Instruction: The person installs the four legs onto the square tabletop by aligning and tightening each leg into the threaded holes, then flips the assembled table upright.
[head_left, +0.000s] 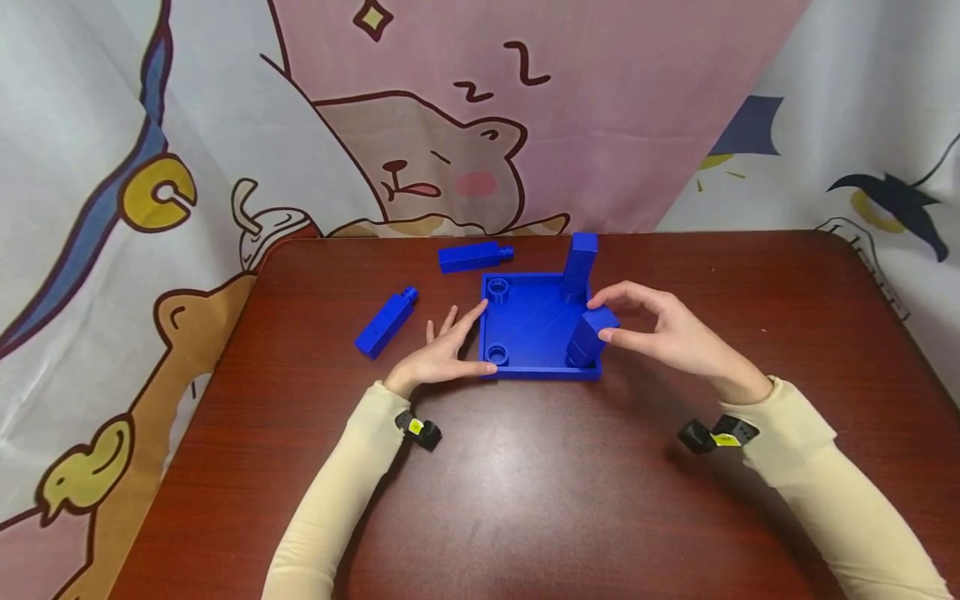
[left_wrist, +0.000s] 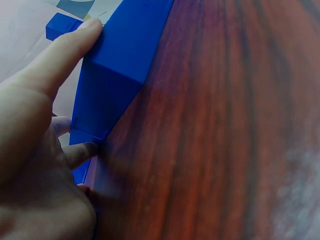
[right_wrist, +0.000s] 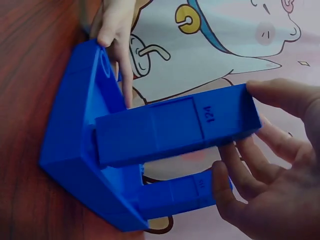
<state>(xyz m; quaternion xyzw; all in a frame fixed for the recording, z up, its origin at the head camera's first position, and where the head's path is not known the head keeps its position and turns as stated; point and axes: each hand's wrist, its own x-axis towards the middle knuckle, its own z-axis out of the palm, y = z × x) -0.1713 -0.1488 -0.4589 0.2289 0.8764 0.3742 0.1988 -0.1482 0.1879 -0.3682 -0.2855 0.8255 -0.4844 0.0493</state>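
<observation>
A square blue tray [head_left: 528,329] with a raised rim lies on the table, two round sockets showing at its left corners. My left hand [head_left: 442,354] rests against its left side, fingers spread, thumb on the near left corner. At the near right corner a blue post [head_left: 592,335] stands, leaning a little; my right hand [head_left: 671,333] pinches its upper end between thumb and fingers. In the right wrist view this post [right_wrist: 175,127] bears the number 124, and its lower end is at the corner. Another blue post [head_left: 580,267] stands upright at the far right corner.
Two loose blue posts with ridged ends lie left of the tray: one [head_left: 386,323] beside my left hand, the other [head_left: 470,257] near the table's back edge. Behind the brown table [head_left: 480,500] hangs a printed cloth [head_left: 600,108].
</observation>
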